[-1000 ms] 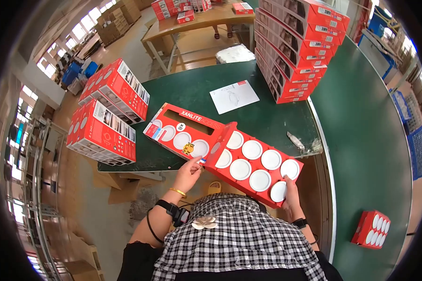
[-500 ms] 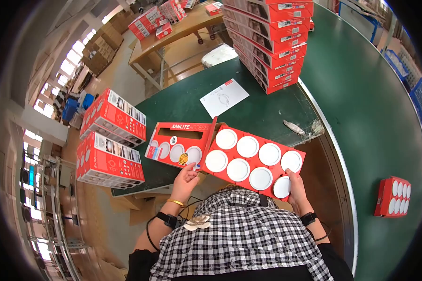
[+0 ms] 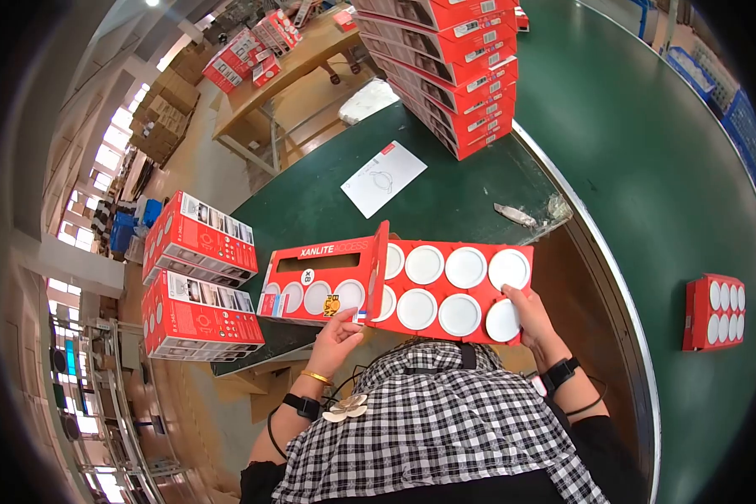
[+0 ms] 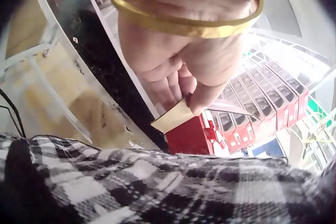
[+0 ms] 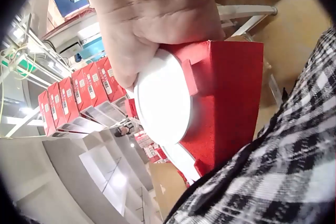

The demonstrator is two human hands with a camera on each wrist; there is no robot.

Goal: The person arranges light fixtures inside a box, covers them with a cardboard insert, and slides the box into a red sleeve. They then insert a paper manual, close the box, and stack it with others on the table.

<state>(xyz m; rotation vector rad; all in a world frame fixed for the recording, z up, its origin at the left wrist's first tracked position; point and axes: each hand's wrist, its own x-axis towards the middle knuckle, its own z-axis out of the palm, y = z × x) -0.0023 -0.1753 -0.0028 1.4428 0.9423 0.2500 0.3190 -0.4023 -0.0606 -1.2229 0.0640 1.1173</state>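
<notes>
A red printed carton (image 3: 328, 283) with a cut-out window lies at the green table's near edge, its end towards the right. At that end my left hand (image 3: 338, 340) pinches a flap; in the left wrist view the flap (image 4: 176, 116) shows its cream inner side between thumb and fingers. Another red flap (image 3: 379, 269) stands up at the mouth. My right hand (image 3: 531, 316) grips the right end of a red tray (image 3: 439, 290) holding two rows of white round discs (image 3: 459, 315). The tray's left end lies behind the upright flap. In the right wrist view my thumb rests by a disc (image 5: 163, 98).
A tall stack of red cartons (image 3: 479, 101) stands at the back. Two cartons, the rear one (image 3: 210, 244) and the front one (image 3: 210, 311), sit at left. A printed sheet (image 3: 384, 179) lies on the table. Another disc-filled tray (image 3: 714, 312) rests on the green surface (image 3: 613, 168) at right.
The carton and tray have swung from slanting down to the right to nearly level. The upright flap now overlaps the leftmost discs, which showed whole half a second ago. Both hands keep their holds.
</notes>
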